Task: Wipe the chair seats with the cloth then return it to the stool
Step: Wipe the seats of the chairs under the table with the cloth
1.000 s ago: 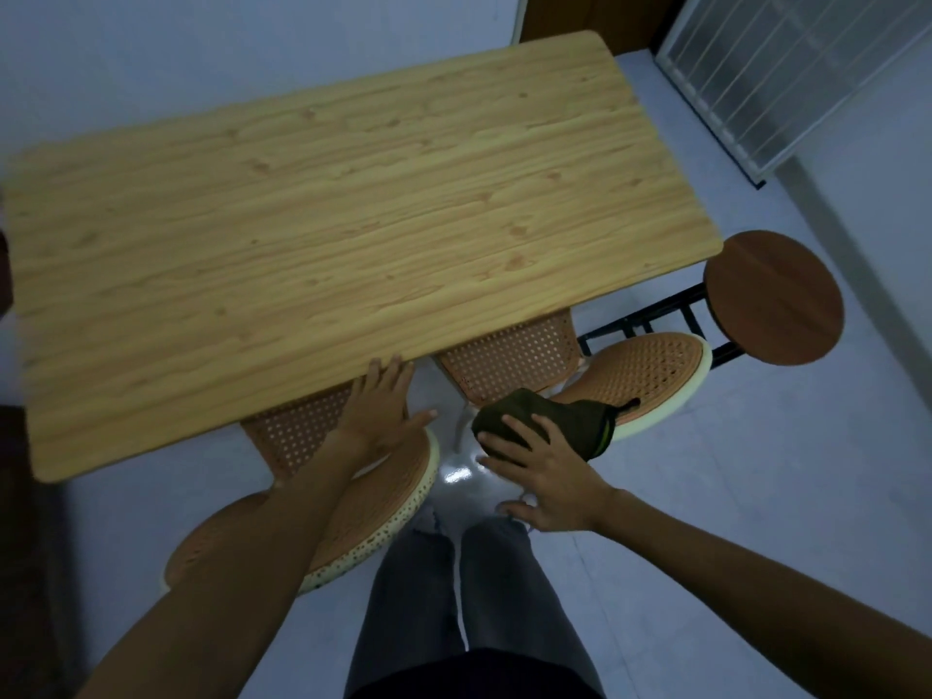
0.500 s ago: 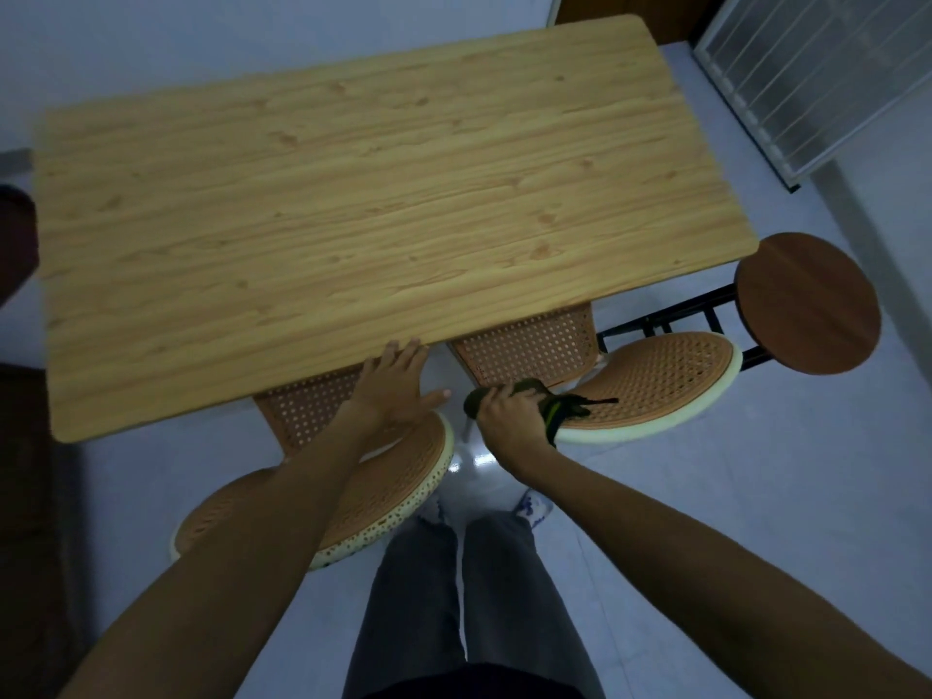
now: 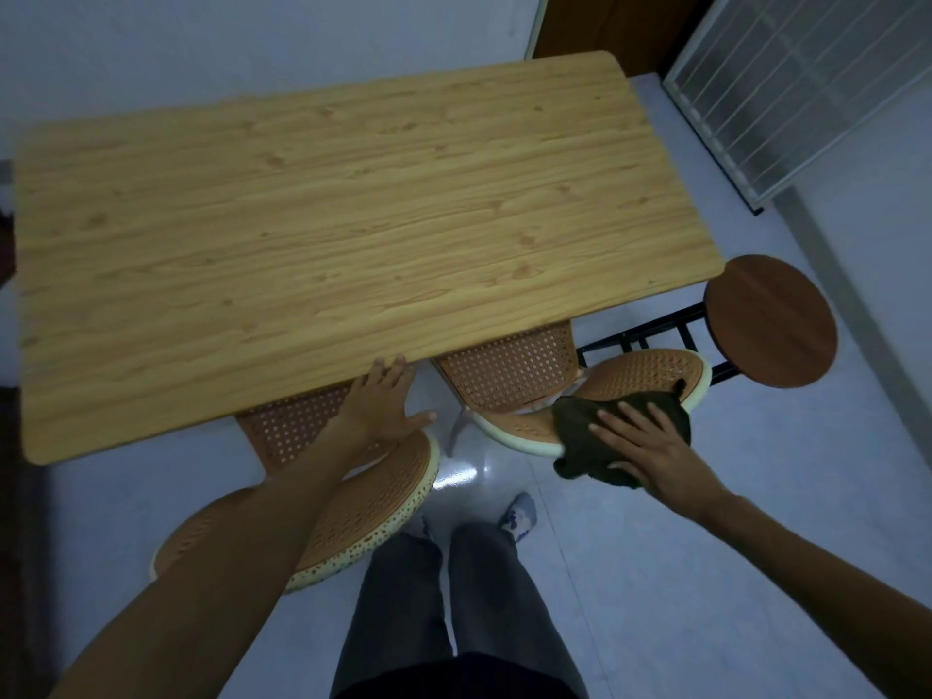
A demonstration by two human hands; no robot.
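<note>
Looking down from the head camera: a wooden table (image 3: 353,244) fills the upper middle of the view, with two orange woven chairs tucked partly under its near edge. Right hand (image 3: 650,446) lies flat, fingers (image 3: 636,413) spread and extended, pressed palm-down on a dark olive cloth (image 3: 580,426); nothing is pinched or gripped, the cloth is only held down under the palm. Cloth is spread over the near edge of the right chair seat (image 3: 640,373), with one crumpled corner hanging past the cream rim toward the floor. Left hand (image 3: 386,403) is open, fingers straight and thumb splayed to the right, resting on the back edge of the left chair seat (image 3: 373,507), fingertips at or just under the table's near edge; it holds nothing. Whether those fingertips touch the table cannot be told. Round dark-brown stool (image 3: 771,320) stands to the right of the table corner, just beyond the right chair, top bare, black frame bars visible between it and the chair. Person's legs in grey trousers (image 3: 454,612) are at bottom centre, one patterned slipper (image 3: 518,512) on the pale tiled floor (image 3: 655,572) between the chairs. White barred gate (image 3: 787,88) at upper right.
</note>
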